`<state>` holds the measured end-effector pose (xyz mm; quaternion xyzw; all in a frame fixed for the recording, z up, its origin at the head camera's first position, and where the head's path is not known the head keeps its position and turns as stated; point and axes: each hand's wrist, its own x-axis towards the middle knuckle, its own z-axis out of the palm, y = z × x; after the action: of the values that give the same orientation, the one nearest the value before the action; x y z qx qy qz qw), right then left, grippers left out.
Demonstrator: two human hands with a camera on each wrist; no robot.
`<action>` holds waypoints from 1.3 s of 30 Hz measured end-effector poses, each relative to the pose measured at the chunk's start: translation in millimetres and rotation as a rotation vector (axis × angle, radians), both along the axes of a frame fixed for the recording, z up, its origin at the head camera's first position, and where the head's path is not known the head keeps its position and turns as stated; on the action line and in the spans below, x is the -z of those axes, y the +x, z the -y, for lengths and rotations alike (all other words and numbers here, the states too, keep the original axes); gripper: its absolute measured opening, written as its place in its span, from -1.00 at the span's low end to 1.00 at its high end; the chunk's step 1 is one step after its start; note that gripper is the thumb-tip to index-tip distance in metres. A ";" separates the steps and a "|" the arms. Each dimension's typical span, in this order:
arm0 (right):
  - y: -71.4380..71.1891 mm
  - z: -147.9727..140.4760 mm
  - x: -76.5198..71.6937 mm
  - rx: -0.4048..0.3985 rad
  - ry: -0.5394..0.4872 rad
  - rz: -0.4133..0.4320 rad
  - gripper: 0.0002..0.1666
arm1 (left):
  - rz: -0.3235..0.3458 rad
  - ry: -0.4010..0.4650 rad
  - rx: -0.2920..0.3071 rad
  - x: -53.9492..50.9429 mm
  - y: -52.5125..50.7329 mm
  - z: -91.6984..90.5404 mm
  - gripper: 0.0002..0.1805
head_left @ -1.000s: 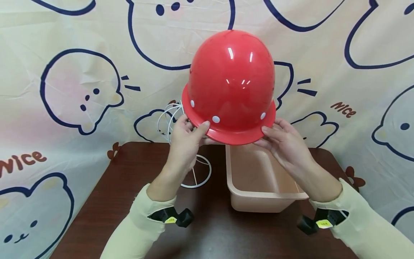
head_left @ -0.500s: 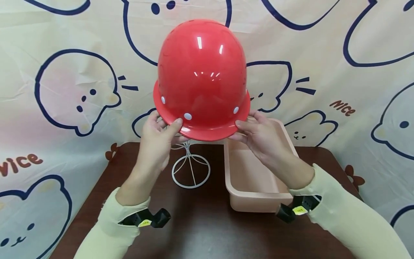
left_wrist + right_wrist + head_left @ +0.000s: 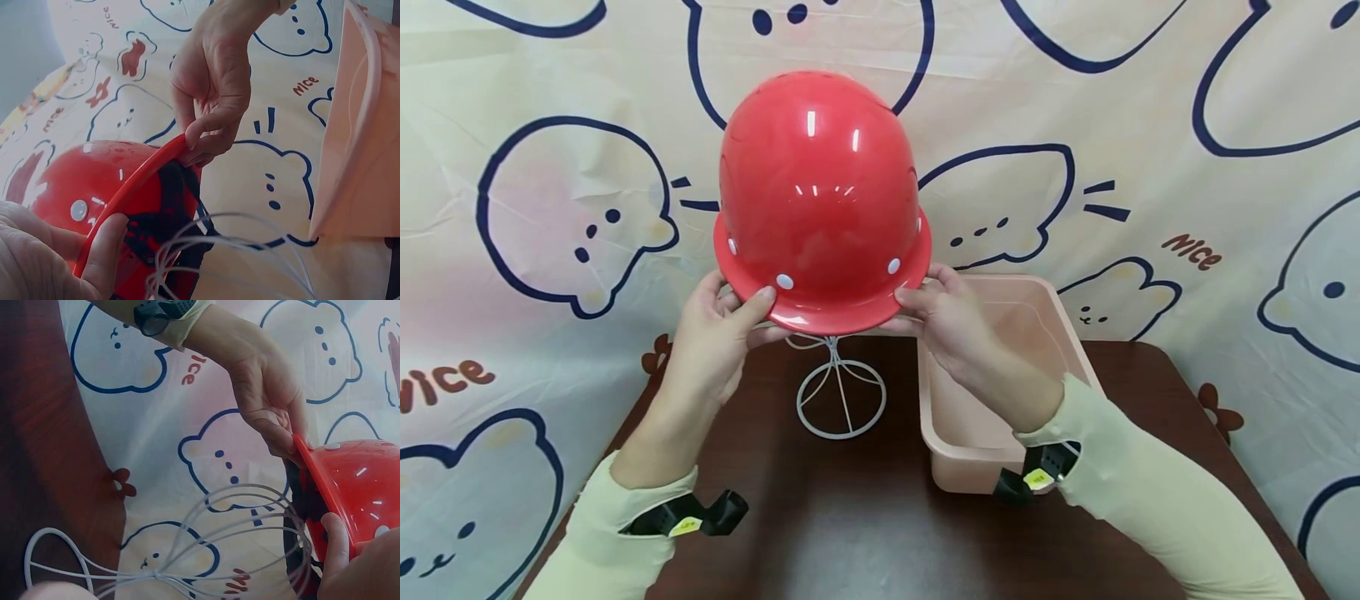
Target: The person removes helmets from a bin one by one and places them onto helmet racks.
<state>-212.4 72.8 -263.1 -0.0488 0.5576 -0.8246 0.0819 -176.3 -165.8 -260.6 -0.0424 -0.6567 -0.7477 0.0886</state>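
We've got left hand point(image 3: 707, 337) and right hand point(image 3: 951, 329) pinching the helmet point(image 3: 820, 200) just above the stand point(image 3: 833, 358), likely the mounting step, so next we'd probably need to centre it and lower it level.

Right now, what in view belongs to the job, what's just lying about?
Job:
helmet, gripped by left hand and right hand
stand, likely, near helmet's opening

Just about:
bin, probably; neither hand holds it
table, backdrop: setting
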 end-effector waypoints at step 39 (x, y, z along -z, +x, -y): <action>6.2 30.5 73.0 0.050 0.043 0.118 -0.58 | 0.237 0.012 0.047 71.9 1.2 33.4 -0.25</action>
<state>-206.1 42.3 -336.0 0.0156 0.5704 -0.8157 0.0951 -175.1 -199.2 -332.6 0.0315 -0.6568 -0.7534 -0.0071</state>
